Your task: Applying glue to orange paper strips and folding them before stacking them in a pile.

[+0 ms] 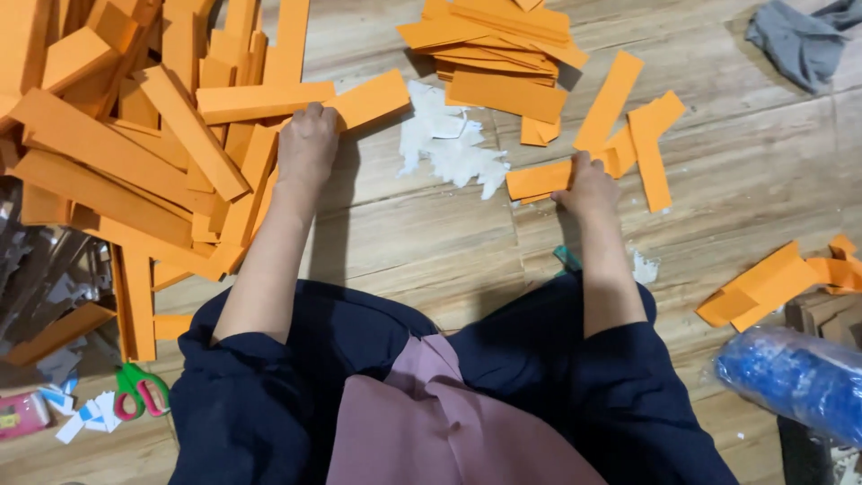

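I look down at a wooden floor strewn with orange paper strips. My left hand (307, 144) rests on an orange strip (364, 101) at the edge of a big loose heap of strips (135, 153), fingers curled over it. My right hand (588, 184) presses down on another orange strip (539, 180) lying flat near the middle. Between the hands lie torn white paper scraps (453, 144). A neater stack of orange strips (503, 49) sits beyond them.
Green-and-red scissors (139, 388) lie at lower left beside small white-blue scraps (85, 415). A grey cloth (799, 40) is at the top right. A blue plastic-wrapped roll (795, 377) and more orange strips (772, 283) lie at the right.
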